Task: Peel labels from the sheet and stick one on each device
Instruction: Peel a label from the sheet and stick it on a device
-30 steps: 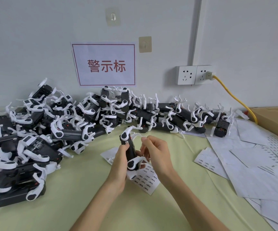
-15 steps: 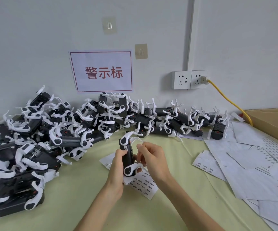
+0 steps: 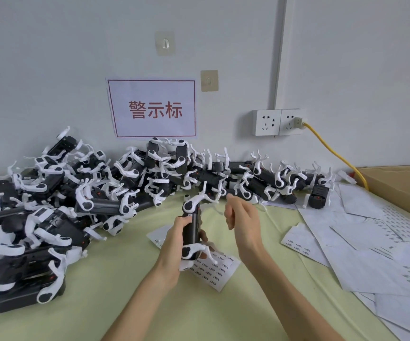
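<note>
While the left hand [image 3: 174,238] grips the black device [image 3: 194,230] upright at frame centre above the label sheet [image 3: 213,268], the right hand [image 3: 242,217] hangs relaxed, empty; device looks rigid, light, arms fragile—hold the body.

Soft, even, rather cool light fills the scene with no single source showing, so the pale grey painted wall [image 3: 346,57] reads flat and free of glare, and the pale yellow-green cloth-covered table [image 3: 125,291] carries only faint, short shadows beneath the forearms. The wide lens bows the vertical white wall conduit [image 3: 279,52] and stretches things toward the corners. The raised right hand [image 3: 242,217] is slightly motion-blurred at its fingertips, and fine print is too soft to read.
</note>
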A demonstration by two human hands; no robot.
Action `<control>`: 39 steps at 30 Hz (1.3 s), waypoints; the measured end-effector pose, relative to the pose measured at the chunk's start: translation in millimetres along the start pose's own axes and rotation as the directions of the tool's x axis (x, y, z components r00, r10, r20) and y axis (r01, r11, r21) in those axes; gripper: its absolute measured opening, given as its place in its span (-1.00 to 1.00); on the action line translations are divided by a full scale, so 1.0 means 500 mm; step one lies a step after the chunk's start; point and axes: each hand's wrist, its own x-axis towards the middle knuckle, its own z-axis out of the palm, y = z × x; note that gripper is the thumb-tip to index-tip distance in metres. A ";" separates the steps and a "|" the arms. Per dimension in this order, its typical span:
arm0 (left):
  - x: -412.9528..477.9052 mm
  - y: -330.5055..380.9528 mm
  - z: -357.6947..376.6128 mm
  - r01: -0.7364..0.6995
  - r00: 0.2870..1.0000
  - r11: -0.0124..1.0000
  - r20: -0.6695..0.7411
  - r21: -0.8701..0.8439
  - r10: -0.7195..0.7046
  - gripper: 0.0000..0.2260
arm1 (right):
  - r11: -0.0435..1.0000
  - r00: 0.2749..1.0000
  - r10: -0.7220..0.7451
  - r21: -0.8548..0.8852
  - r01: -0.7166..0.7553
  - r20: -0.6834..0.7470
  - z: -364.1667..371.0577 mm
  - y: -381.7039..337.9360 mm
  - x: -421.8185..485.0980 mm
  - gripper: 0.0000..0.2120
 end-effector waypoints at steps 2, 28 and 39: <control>0.002 -0.004 0.003 0.020 1.000 0.997 -0.006 0.081 -0.019 -0.69 | 0.999 0.998 0.018 0.031 -0.016 -0.052 -0.013 0.003 0.010 -0.60; 0.009 0.004 -0.022 0.029 0.980 0.961 0.199 -0.276 0.028 -0.49 | 0.890 0.725 0.455 -0.245 -0.383 0.517 -0.176 -0.063 0.052 -0.70; 0.026 -0.012 -0.026 -0.123 0.992 0.950 -0.010 -0.287 0.126 -0.62 | 0.568 0.854 0.420 0.823 0.015 -0.306 -0.453 -0.148 0.147 -0.50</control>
